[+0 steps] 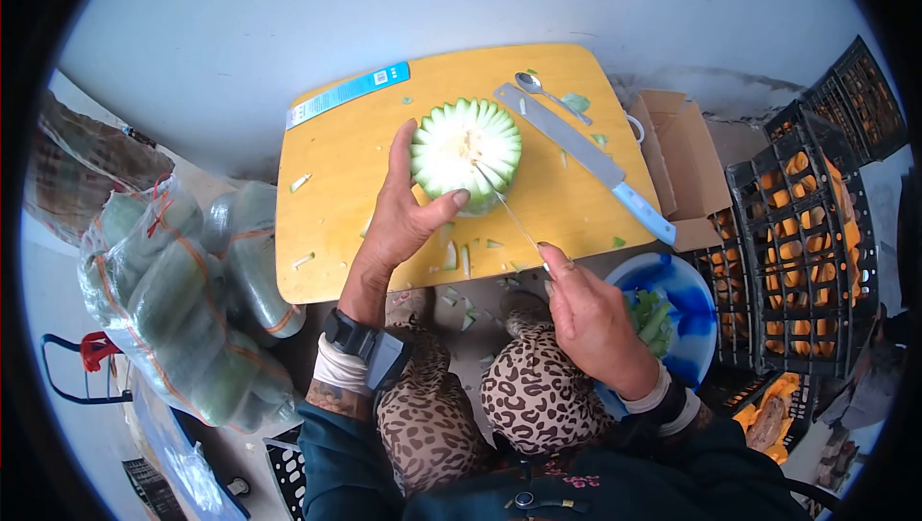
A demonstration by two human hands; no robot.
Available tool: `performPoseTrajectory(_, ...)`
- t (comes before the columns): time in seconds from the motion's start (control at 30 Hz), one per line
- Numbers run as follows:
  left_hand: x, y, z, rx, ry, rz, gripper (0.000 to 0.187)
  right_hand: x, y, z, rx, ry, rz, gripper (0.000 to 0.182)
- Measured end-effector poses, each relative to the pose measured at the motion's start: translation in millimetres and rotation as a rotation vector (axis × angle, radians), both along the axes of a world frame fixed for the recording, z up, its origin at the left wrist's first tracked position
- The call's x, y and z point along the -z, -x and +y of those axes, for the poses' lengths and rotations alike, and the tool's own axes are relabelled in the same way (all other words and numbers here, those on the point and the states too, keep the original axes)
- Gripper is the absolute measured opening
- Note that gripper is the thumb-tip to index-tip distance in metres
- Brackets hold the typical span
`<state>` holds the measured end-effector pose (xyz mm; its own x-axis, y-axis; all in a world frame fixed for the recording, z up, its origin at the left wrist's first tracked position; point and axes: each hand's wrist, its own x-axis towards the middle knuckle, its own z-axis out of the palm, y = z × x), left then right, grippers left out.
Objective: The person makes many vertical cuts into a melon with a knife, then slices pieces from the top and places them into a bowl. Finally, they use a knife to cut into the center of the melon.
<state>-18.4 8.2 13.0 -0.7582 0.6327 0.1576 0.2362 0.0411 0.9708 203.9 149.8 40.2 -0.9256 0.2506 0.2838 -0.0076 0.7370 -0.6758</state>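
Note:
A piece of winter melon (pixel 463 145) stands on the yellow table, its pale cut face up and its green rim notched all round. My left hand (pixel 403 214) rests against its left and near side, thumb and fingers spread around the rind. In my right hand (pixel 595 324) is a thin carving knife (pixel 519 220), gripped in the fingers. Its slender blade reaches up to the near part of the melon's white flesh. The handle is mostly hidden in the hand.
On the table (pixel 355 156) lie a large blue-handled knife (pixel 567 142), a spoon (pixel 549 94), a blue box (pixel 348 95) and rind scraps. A blue-white basin (pixel 693 305) with green trimmings, a cardboard box (pixel 677 166) and black crates (pixel 802 252) stand right. Wrapped melons (pixel 178 300) lie left.

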Motion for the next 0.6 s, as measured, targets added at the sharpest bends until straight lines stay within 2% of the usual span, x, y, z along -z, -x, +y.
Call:
performPoseTrajectory(0.13, 5, -1, 0, -0.005, 0.011, 0.055, 0.108, -8, -13, 3, 0.01, 0.038, -0.026, 0.043)
performPoseTrajectory(0.37, -1, -2, 1, -0.004, -0.031, -0.044, 0.109, -15, -35, 5, 0.019, 0.088, 0.033, 0.045)
performPoseTrajectory(0.6, 0, -1, 1, -0.007, -0.031, -0.037, 0.108, -21, -20, 5, -0.017, 0.176, 0.024, 0.042)
